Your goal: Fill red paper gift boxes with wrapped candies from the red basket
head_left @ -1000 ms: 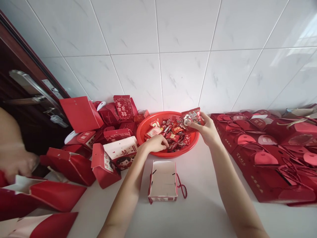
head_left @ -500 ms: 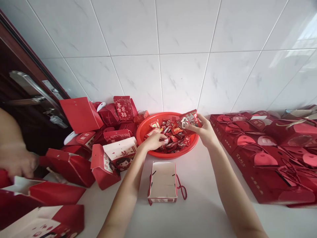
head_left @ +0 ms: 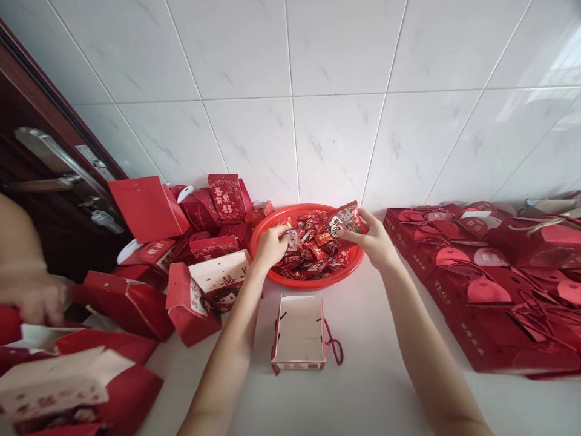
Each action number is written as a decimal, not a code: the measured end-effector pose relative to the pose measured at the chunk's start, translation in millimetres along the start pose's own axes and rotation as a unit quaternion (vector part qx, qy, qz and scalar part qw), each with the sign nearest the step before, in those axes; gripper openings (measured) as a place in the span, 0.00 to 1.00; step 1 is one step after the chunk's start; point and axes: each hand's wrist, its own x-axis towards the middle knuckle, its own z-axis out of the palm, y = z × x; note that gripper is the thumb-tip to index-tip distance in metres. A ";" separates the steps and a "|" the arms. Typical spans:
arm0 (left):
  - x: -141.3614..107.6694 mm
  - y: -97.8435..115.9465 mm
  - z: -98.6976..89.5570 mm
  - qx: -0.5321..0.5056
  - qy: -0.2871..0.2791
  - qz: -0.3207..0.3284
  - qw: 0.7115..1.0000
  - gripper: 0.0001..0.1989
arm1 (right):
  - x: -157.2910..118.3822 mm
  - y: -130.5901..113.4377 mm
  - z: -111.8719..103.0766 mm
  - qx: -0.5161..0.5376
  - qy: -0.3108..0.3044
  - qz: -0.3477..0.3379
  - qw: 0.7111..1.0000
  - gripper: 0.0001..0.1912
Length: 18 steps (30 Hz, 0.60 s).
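A red plastic basket [head_left: 313,284] holds a heap of small wrapped candies [head_left: 318,251]. At its left side my left hand [head_left: 272,245] pinches a red-and-white packet [head_left: 294,239]. Over the basket's right rim, my right hand [head_left: 374,241] grips a larger red snack bag [head_left: 345,220] between thumb and fingers. An open box [head_left: 299,333] with a pale inside lies on the table in front of the basket, between my forearms. Its red cord [head_left: 334,345] trails off to the right.
Red boxes [head_left: 145,209] crowd the left side, several of them open. Rows of closed red boxes [head_left: 472,290] fill the right. Another person's hand [head_left: 39,297] is among boxes at the far left. A tiled wall [head_left: 336,145] rises behind.
My left hand has moved left and slightly up in the basket, now with a packet in its fingers. The right hand barely shifted. An open box at the lower left has moved and tilted.
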 end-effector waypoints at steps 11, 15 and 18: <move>-7.4 8.3 -5.6 0.083 -0.293 0.001 0.953 0.13 | 0.0 -0.6 2.0 -0.003 0.004 0.001 1.000 0.27; -8.1 8.8 0.8 0.124 -0.383 0.005 0.915 0.16 | 0.5 0.6 2.7 -0.005 0.001 -0.002 1.000 0.27; -5.6 12.9 7.6 0.162 -0.409 0.020 0.898 0.06 | 1.5 2.3 3.7 -0.007 0.002 0.001 1.000 0.26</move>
